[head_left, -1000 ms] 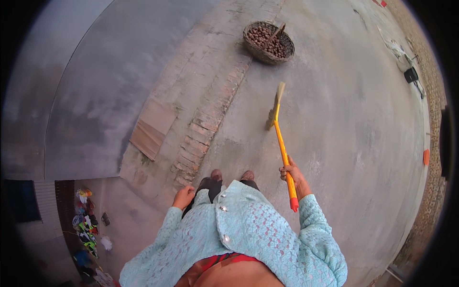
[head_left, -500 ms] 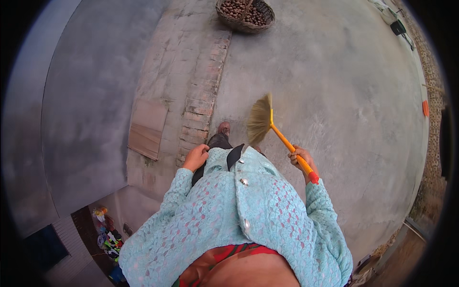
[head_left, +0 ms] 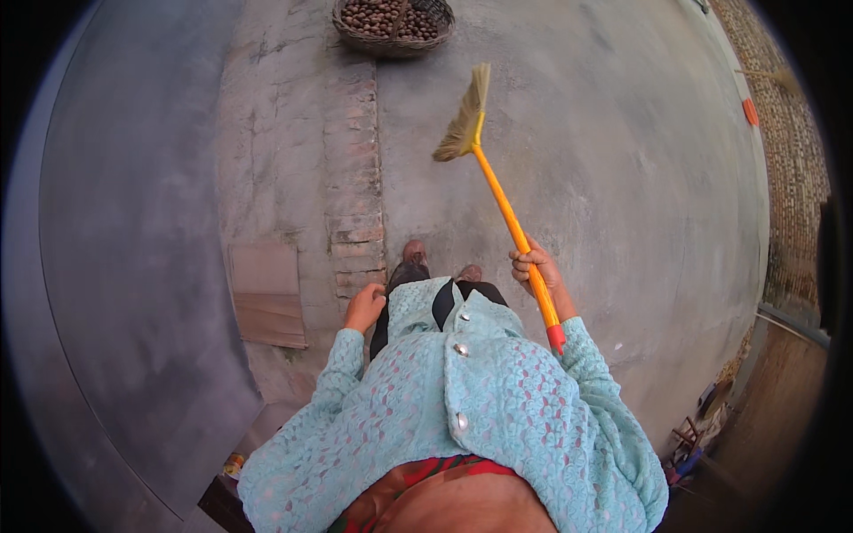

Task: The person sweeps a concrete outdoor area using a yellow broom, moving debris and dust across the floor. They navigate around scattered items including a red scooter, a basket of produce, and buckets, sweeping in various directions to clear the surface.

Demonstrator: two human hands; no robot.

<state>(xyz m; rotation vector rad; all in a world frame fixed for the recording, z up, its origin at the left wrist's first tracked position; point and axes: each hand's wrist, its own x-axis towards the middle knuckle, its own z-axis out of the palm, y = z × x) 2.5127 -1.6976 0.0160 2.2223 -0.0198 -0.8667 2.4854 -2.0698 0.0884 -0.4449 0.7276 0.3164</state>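
Note:
A broom with an orange handle and a fan of tan bristles is in my right hand. My fingers wrap round the lower handle, above its red end cap. The bristle head points forward, ahead of my shoes, toward the basket. My left hand hangs beside the hem of my light blue knitted jacket, its fingers loosely bent and holding nothing that I can see.
A wicker basket of round brown nuts or fruits stands ahead on the grey concrete floor. A brick strip runs along the left, near a flat brownish board. A textured wall rises at the right.
The broom has swung forward and its bristles are farther from my body. The basket has shifted left in view, and both my shoes now show. Right hand keeps its hold.

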